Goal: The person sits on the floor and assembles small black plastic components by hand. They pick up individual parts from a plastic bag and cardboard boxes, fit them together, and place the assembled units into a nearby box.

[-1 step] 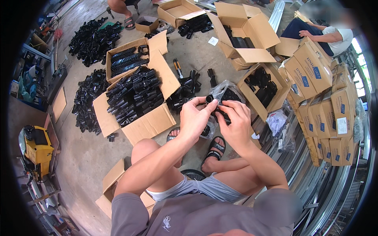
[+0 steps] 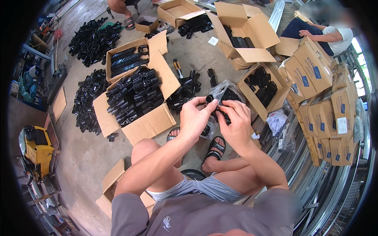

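Far left: yellow-and-black machine (image 2: 39, 153) is parked on the floor (image 2: 80, 169); flat cardboard sheet (image 2: 59, 104) is laid above it. Right: closed brown cartons (image 2: 321, 118) with blue labels are stacked, edged by a wooden board (image 2: 309, 143); long metal profiles (image 2: 315, 192) are laid alongside, crumpled plastic (image 2: 277, 122) is bunched near the stack. Upper right: person (image 2: 339, 39) in white top and dark trousers is seated behind the cartons. Top: another person's sandalled foot (image 2: 129, 22) is partly shown. White paper scrap (image 2: 213, 41) is left upper centre.
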`<move>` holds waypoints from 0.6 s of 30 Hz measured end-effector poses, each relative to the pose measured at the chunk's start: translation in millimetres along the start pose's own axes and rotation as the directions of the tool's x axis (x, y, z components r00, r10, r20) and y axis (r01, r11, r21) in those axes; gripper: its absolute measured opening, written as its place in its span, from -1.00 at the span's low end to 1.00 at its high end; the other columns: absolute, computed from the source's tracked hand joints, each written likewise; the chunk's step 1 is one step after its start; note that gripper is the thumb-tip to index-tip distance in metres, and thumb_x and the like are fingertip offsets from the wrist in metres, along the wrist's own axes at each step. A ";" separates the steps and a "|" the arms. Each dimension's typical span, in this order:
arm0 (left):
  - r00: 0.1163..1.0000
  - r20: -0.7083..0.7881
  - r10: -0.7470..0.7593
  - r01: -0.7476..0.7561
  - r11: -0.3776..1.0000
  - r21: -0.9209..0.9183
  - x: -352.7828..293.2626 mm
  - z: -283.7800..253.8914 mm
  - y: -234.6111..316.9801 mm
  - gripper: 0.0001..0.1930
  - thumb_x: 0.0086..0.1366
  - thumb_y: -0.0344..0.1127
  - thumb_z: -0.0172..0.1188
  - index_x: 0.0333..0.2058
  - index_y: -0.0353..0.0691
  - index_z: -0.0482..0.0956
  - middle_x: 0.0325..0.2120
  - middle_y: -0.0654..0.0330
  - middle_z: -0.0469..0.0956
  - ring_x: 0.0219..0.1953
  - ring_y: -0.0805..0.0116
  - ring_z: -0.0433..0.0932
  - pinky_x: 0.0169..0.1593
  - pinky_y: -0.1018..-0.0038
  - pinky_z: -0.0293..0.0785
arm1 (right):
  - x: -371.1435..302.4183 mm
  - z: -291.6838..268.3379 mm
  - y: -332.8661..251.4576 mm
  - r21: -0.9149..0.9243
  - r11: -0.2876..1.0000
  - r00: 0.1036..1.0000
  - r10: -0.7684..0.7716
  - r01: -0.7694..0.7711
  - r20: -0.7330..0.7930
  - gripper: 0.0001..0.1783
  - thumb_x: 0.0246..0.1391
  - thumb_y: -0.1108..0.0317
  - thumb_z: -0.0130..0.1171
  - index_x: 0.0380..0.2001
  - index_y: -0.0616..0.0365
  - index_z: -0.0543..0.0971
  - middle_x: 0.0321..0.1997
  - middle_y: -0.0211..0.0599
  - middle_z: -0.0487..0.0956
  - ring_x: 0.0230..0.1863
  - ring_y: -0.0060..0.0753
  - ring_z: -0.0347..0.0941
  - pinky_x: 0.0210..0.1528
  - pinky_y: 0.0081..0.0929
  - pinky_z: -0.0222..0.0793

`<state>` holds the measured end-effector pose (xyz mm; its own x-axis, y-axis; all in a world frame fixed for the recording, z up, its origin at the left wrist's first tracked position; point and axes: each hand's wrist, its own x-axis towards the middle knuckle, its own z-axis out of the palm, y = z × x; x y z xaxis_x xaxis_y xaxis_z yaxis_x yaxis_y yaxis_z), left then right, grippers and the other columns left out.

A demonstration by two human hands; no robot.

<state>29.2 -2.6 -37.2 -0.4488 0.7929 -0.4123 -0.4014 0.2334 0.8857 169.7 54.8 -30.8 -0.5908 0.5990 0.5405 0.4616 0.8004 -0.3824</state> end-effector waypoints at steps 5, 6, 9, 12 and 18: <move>1.000 -0.018 0.017 -0.017 1.000 0.022 -1.5 0.9 -3.3 -0.65 0.28 -0.24 0.36 -0.11 -0.40 0.58 -0.31 0.17 0.67 -0.31 0.55 0.59 -0.24 0.58 0.49 | -0.1 -1.2 2.9 -0.067 0.995 0.997 -0.071 0.071 0.003 -0.78 -0.04 0.39 0.37 -0.28 0.17 0.65 -0.11 -0.24 0.60 0.00 -0.14 0.50 0.06 -0.19 0.34; 0.999 -0.023 0.036 -0.035 0.999 0.030 3.2 2.5 -5.7 -0.61 0.25 -0.22 0.37 -0.10 -0.43 0.60 -0.30 0.12 0.69 -0.29 0.53 0.60 -0.21 0.56 0.51 | 1.4 -2.4 4.5 -0.071 0.996 0.998 -0.061 0.062 0.005 -0.77 -0.04 0.38 0.37 -0.26 0.17 0.64 -0.10 -0.23 0.59 0.00 -0.13 0.50 0.06 -0.18 0.35; 0.999 -0.027 0.039 -0.038 0.999 0.019 4.8 1.8 -10.2 -0.57 0.23 -0.20 0.38 -0.09 -0.48 0.60 -0.31 0.08 0.71 -0.30 0.53 0.61 -0.21 0.56 0.51 | -0.7 -1.4 5.6 -0.051 0.998 1.000 -0.021 0.021 0.010 -0.71 -0.01 0.35 0.37 -0.20 0.17 0.61 -0.09 -0.19 0.58 -0.02 -0.08 0.50 0.04 -0.18 0.38; 0.999 -0.014 0.034 -0.034 0.999 -0.015 0.6 3.9 -5.1 -0.60 0.24 -0.22 0.38 -0.12 -0.47 0.60 -0.38 0.18 0.68 -0.40 0.58 0.54 -0.33 0.60 0.46 | -1.6 -1.6 6.6 0.009 1.000 1.000 -0.019 0.019 0.000 -0.79 0.00 0.38 0.34 -0.28 0.18 0.59 -0.11 -0.18 0.58 -0.06 -0.07 0.51 0.02 -0.18 0.39; 1.000 -0.002 0.011 -0.011 1.000 0.010 0.5 4.0 -1.6 -0.70 0.30 -0.23 0.36 -0.15 -0.33 0.59 -0.37 0.24 0.62 -0.38 0.55 0.56 -0.28 0.58 0.48 | 1.1 -8.9 4.3 0.025 0.999 0.998 -0.028 0.027 0.049 -0.82 0.01 0.44 0.29 -0.28 0.22 0.58 -0.14 -0.18 0.58 -0.06 -0.08 0.51 0.03 -0.18 0.39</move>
<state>32.8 -0.4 -38.0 -0.4544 0.7943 -0.4033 -0.3887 0.2305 0.8920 176.9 58.7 -25.1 -0.6350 0.5767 0.5140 0.4291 0.8166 -0.3861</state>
